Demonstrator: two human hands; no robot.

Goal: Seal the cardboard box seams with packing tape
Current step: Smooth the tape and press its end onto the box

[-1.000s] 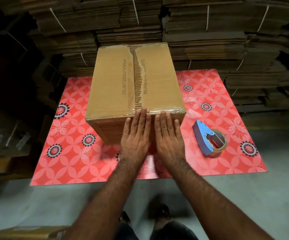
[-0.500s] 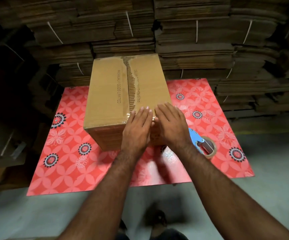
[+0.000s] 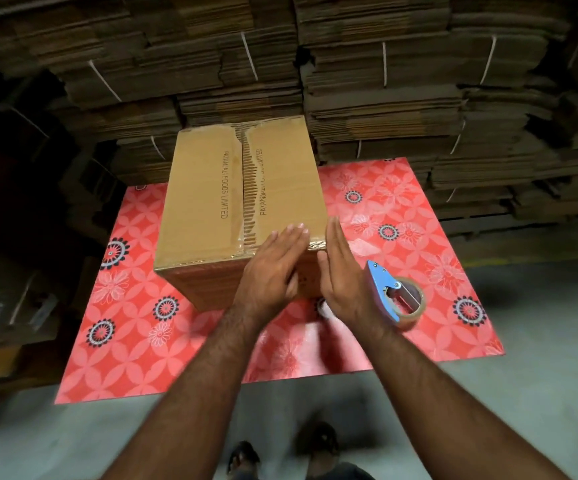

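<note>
A brown cardboard box (image 3: 207, 199) stands on a red flowered mat (image 3: 131, 306), its top flaps closed with a torn strip along the middle seam and clear tape across the near edge. My left hand (image 3: 270, 271) lies flat on the box's near right top corner, fingers together. My right hand (image 3: 341, 271) is held edge-on against the box's right near corner, fingers straight, holding nothing. A blue tape dispenser (image 3: 389, 292) with a roll of brown tape lies on the mat just right of my right wrist.
Tall stacks of flattened, strapped cardboard (image 3: 384, 81) rise right behind the mat and box. Grey concrete floor (image 3: 540, 393) lies in front and to the right. My feet (image 3: 280, 455) stand at the mat's near edge. Dark clutter fills the left side.
Both hands slid from the middle of the box's near edge toward its right corner. The right hand turned from flat to edge-on at the box's side. The view shifted closer.
</note>
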